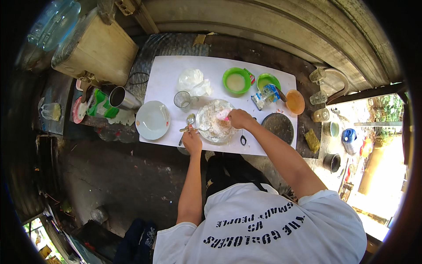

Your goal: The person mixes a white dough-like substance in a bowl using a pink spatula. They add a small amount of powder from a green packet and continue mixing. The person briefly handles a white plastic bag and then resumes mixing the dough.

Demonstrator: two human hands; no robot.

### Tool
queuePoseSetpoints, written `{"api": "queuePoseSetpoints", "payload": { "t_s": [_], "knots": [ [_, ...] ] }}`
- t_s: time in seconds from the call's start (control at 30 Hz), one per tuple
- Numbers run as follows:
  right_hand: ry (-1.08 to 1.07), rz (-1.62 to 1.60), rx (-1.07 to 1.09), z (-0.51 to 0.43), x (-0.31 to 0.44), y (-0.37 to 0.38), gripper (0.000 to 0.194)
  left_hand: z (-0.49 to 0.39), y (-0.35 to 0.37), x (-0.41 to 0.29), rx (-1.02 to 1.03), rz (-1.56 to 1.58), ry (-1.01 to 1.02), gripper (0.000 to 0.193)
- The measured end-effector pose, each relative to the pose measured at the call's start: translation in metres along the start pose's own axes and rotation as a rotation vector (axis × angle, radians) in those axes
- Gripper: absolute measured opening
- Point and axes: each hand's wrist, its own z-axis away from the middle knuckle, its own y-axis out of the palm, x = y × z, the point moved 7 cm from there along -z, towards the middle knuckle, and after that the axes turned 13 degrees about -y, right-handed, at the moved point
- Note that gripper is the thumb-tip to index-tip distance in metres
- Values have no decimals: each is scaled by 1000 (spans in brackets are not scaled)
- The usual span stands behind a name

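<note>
My right hand (pixel 240 119) grips a pink spatula (pixel 224 114) whose blade is over a clear bowl (pixel 216 140) of white flour mixture (pixel 211 115). My left hand (pixel 192 140) is at the white board's near edge, left of the bowl, closed on what looks like a thin light-coloured handle (pixel 186 130). A metal spoon (pixel 191 118) lies just beyond its fingers; whether the hand holds it too is unclear. A glass mug (pixel 182 101) stands behind the spoon, and a white plate (pixel 153 120) is to the left.
Behind are a plastic bag (pixel 191 81), two green bowls (pixel 236 80) and an orange bowl (pixel 295 102). A dark round board (pixel 278 128) lies right, with black-handled scissors (pixel 243 140) nearer. A steel cup (pixel 122 98) is left; glass mugs (pixel 318 98) line the table's right edge.
</note>
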Motion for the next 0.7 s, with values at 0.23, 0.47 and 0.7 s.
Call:
{"api": "queuePoseSetpoints", "payload": {
  "t_s": [0.23,0.47,0.7],
  "knots": [
    [106,28,9,-5,2,70,27,8,4,1,-23,-33,68,36],
    [60,-131,90,12,16,47,29,19,3,-36,-115,-259,410,31],
    [58,-97,20,22,19,-6,33,25,1,-45,-87,-336,412,30]
  ]
}}
